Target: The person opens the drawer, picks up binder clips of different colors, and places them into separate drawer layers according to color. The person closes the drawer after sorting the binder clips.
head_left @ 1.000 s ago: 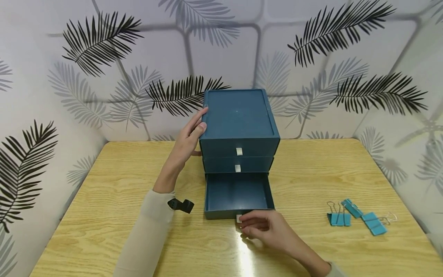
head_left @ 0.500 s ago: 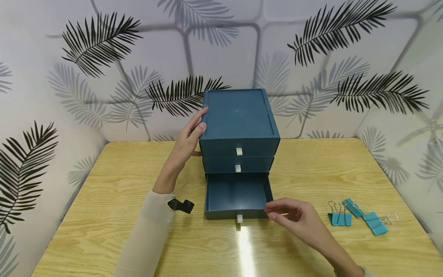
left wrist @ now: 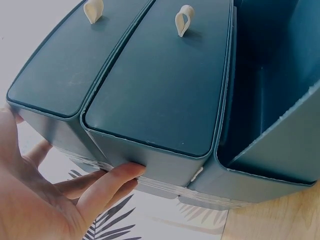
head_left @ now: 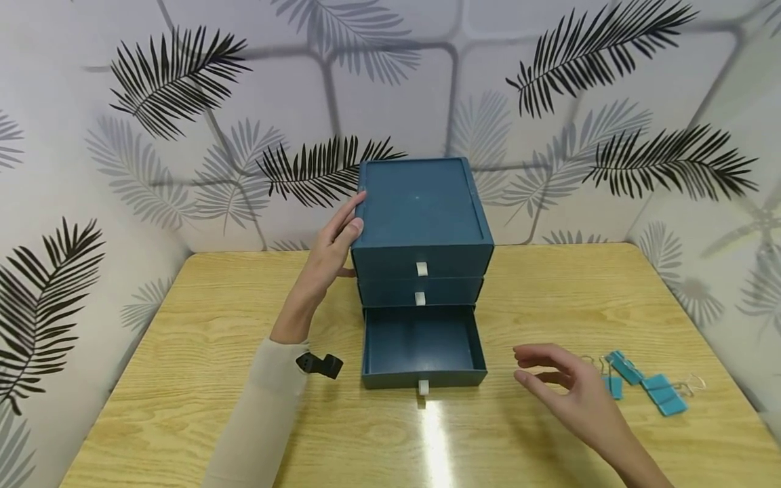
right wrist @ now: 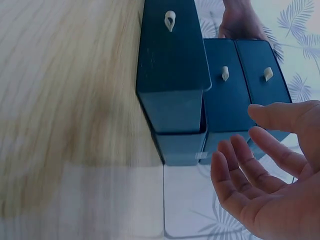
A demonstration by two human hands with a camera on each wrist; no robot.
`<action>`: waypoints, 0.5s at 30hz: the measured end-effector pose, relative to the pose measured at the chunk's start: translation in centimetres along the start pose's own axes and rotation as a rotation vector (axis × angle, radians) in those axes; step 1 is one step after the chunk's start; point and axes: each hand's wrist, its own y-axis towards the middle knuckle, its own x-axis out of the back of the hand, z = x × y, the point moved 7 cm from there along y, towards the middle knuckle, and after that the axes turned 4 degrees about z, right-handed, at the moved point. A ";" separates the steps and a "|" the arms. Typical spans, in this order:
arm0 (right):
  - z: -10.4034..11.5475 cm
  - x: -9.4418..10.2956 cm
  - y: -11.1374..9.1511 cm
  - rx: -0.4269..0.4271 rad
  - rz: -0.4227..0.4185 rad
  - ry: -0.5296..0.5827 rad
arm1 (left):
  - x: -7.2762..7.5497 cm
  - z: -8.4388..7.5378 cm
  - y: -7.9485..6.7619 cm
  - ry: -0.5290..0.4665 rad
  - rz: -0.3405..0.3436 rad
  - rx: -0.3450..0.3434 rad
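A dark blue drawer cabinet (head_left: pixel 421 203) with three stacked drawers stands on the table. Its bottom drawer (head_left: pixel 421 339) is pulled out and bare inside; the upper two are closed. Each drawer front has a white pull tab (head_left: pixel 424 388). My left hand (head_left: pixel 326 254) rests against the cabinet's left side, fingers spread along the wall, as the left wrist view also shows. My right hand (head_left: pixel 576 393) is in the air right of the open drawer, fingers loosely bent, holding nothing. Behind it lie several turquoise binder clips (head_left: pixel 666 394), one partly hidden by the hand.
The wooden table (head_left: pixel 201 366) reaches back to a wall (head_left: pixel 390 88) covered in a leaf pattern. A black strap piece (head_left: pixel 320 364) sits at the left sleeve's cuff.
My right hand has let go of the bottom drawer's pull tab and moved right, toward the binder clips. The left hand and the drawer have stayed in place.
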 end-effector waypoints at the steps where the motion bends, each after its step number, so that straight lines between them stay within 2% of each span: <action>1: -0.2 0.3 -0.2 0.000 -0.010 -0.006 | -0.1 -0.5 -0.2 0.000 0.001 0.004; 3: -0.4 0.8 -0.5 0.010 -0.031 -0.025 | -0.2 -0.7 -0.3 0.001 0.001 0.010; 9: -1.1 2.6 -1.5 0.056 -0.113 -0.100 | 0.5 1.6 0.7 0.004 -0.010 -0.006; 15: -2.4 4.3 -2.5 0.006 -0.151 -0.159 | 0.6 1.7 0.8 0.010 -0.011 -0.021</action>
